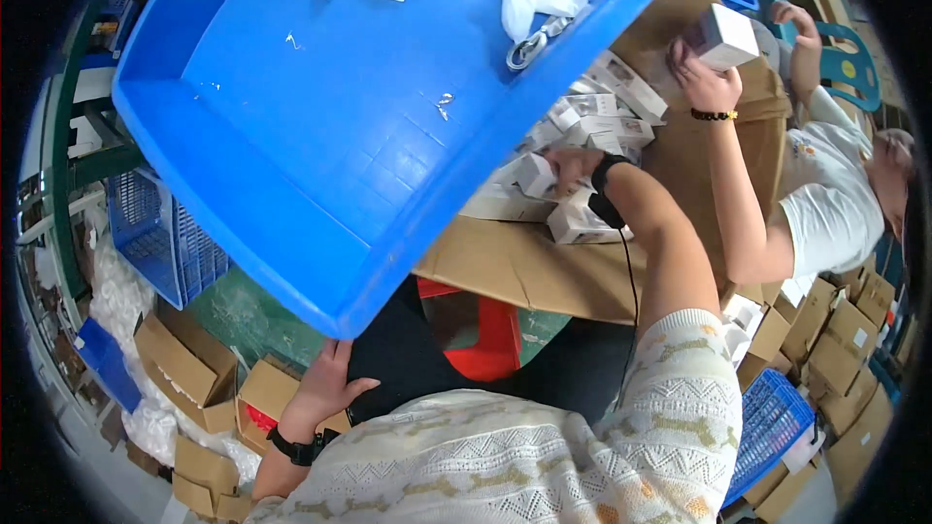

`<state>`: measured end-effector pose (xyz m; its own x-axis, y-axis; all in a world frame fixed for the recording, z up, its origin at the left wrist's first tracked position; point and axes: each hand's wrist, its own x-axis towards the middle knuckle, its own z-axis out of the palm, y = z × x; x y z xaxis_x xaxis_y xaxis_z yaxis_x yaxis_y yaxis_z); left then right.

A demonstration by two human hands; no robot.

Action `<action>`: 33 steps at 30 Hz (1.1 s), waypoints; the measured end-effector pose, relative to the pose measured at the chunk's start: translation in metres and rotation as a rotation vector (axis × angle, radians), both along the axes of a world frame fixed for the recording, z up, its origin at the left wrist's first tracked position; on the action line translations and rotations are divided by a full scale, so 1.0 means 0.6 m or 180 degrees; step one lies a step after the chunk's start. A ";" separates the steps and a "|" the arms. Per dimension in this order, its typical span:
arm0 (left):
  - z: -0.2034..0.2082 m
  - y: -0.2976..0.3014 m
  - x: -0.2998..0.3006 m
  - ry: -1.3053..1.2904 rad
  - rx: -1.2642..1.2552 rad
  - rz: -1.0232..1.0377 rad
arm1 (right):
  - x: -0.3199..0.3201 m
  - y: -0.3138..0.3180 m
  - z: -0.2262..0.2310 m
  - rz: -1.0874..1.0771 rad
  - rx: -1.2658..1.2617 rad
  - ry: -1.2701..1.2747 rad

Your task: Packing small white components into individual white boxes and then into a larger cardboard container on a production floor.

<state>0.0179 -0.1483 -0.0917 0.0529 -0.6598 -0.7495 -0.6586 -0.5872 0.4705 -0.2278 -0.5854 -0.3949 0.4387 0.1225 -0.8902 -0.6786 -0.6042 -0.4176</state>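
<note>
Your right hand [575, 167] grips a white box [535, 176] — tugging could topple the pile [594, 126]; your left hand [328, 388], thumb wide, meets the tray [282, 194].

To the left of a red plastic stool [498, 335], open brown cardboard boxes [180, 364], crumpled translucent plastic sheeting [121, 281] and a blue slatted plastic crate [199, 252] are scattered. To its right, a blue latticed plastic basket [769, 427] and piled brown cartons [835, 354] can be seen; farther off on that side, a teal plastic chair [859, 78] is partly hidden.
</note>
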 end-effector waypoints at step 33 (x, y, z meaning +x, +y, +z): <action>0.164 0.023 -0.124 -0.0124 -0.5408 0.0592 | 0.013 0.530 0.717 -0.3253 0.1418 -0.2361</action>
